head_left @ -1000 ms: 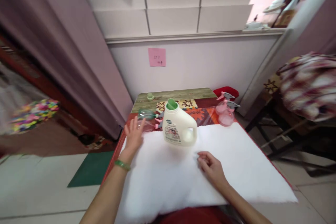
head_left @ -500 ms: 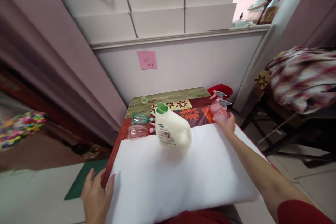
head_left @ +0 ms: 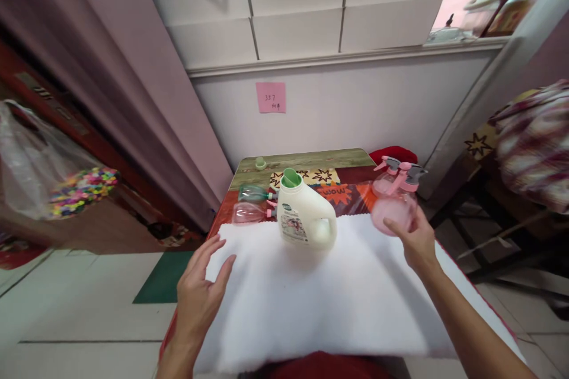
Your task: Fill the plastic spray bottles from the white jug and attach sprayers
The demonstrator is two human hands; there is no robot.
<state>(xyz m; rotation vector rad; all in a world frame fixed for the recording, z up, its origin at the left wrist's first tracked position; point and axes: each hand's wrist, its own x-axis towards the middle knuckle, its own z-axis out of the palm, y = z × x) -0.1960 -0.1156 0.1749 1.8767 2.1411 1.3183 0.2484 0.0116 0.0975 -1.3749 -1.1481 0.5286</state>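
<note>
My right hand [head_left: 415,240] is closed around the body of a pink spray bottle [head_left: 392,213], held upright at the right of the white cloth. Behind it stands a second pink spray bottle [head_left: 384,180], partly hidden. Over the cloth's left edge hovers my left hand [head_left: 202,284], fingers apart and holding nothing. A cream detergent jug [head_left: 306,219] with an uncapped green spout stands upright mid-table on the white cloth [head_left: 320,302]. Left of the jug, a green bottle [head_left: 252,193] and a clear pink bottle [head_left: 249,212] lie on their sides.
A small green cap [head_left: 260,163] rests at the table's far left corner. Behind the table is a white wall with a pink note [head_left: 271,98]. A plaid cloth [head_left: 533,142] lies at the right, and a plastic bag with colourful pieces [head_left: 84,189] hangs at the left.
My right hand has drawn the front pink spray bottle away from the other, toward me. My left hand has risen and come in over the cloth. The view has shifted left.
</note>
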